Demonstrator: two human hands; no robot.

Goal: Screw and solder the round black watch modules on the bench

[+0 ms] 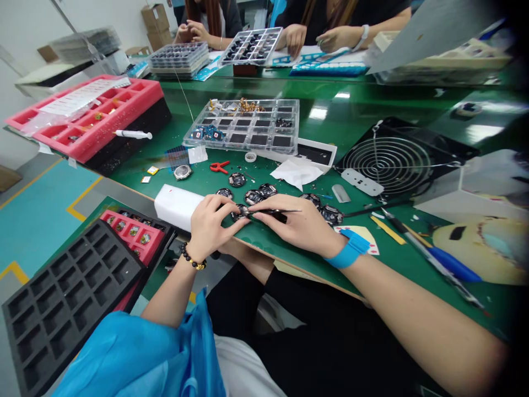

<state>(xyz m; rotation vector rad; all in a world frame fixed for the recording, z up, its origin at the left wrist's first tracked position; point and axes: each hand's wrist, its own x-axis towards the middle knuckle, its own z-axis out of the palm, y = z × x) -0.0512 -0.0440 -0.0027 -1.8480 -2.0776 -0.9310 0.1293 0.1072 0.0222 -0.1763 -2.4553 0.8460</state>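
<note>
At the table's front edge, my left hand (212,223) is closed on a small round black watch part (239,212), its fingers curled about the rim. My right hand (289,223) pinches dark tweezers (276,212), whose tip meets the same part; the exact contact is too small to make out. Several similar round parts lie just beyond my hands, among them one black disc (237,180) and another (332,214). Beside my left hand is a white block (177,205).
A clear compartment box (248,124) holds small parts. Left are a pink foam tray (136,99) and a black foam tray (74,298). A fan (386,160), a red clamp (219,166) and a knife-like pen tool (430,256) lie around. Co-workers' hands (295,39) are across the table.
</note>
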